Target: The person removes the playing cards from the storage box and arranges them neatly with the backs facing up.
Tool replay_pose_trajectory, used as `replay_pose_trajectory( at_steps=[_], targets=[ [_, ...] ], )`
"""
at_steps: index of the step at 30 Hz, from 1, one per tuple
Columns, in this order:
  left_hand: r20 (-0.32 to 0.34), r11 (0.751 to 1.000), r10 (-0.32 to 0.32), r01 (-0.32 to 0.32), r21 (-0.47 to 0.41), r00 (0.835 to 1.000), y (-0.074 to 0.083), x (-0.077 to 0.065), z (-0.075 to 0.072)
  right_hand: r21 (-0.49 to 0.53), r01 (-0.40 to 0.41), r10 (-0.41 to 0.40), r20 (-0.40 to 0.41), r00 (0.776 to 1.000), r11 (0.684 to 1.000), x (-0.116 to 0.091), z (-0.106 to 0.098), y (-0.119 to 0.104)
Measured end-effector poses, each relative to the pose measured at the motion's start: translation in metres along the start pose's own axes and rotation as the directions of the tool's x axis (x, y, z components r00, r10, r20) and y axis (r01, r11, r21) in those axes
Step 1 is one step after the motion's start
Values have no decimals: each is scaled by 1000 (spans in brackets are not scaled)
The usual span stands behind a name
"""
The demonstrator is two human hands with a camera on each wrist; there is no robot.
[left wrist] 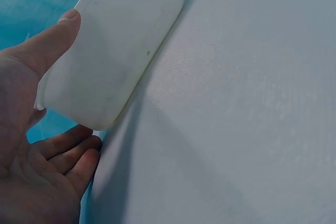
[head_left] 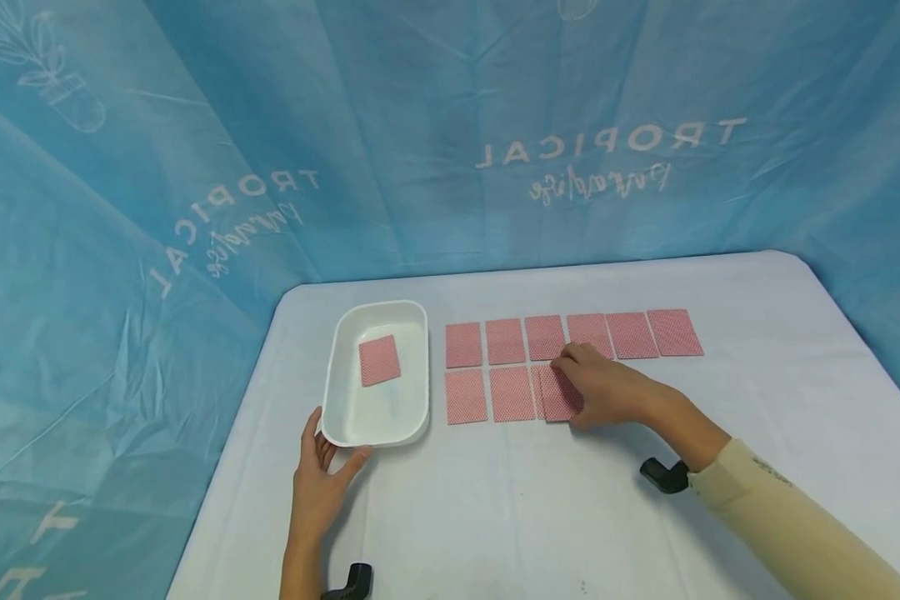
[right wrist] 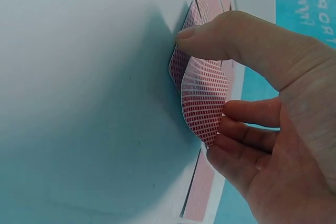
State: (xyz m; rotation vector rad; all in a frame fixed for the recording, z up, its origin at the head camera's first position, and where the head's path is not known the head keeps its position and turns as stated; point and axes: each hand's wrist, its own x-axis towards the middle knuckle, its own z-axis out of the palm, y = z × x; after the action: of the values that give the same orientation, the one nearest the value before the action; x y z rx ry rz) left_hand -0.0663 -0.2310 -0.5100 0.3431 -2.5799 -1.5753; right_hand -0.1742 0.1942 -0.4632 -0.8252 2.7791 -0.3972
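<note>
My right hand (head_left: pixel 607 387) pinches a red-patterned playing card (head_left: pixel 559 396) between thumb and fingers; in the right wrist view this card (right wrist: pixel 205 103) is bowed. Beneath it, mostly covered, lies another card (head_left: pixel 537 393) in the lower row. With the thumb at the near rim and fingers about the near-left corner, my left hand (head_left: pixel 318 487) holds a white plastic tray (head_left: pixel 390 421). Inside the tray lies a single card (head_left: pixel 379 361), its patterned back up. The left wrist view shows the thumb against the tray's wall (left wrist: pixel 121 51) and some fingers loosely bent below it.
Several face-down cards form an upper row (head_left: pixel 505 342) right of the tray, with a shorter lower row (head_left: pixel 466 397) nearer me. A white cloth (head_left: pixel 525 517) covers the table. Blue printed curtains (head_left: pixel 435 167) hang behind and at the sides.
</note>
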Motion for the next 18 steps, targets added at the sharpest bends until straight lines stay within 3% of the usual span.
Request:
replay_pose_trajectory(
  at_steps=[18],
  targets=[
    [-14,1000,10,-10,2,1000,0,1,1,-15,5,-5,1,1000,1000,-8,-4,11]
  ],
)
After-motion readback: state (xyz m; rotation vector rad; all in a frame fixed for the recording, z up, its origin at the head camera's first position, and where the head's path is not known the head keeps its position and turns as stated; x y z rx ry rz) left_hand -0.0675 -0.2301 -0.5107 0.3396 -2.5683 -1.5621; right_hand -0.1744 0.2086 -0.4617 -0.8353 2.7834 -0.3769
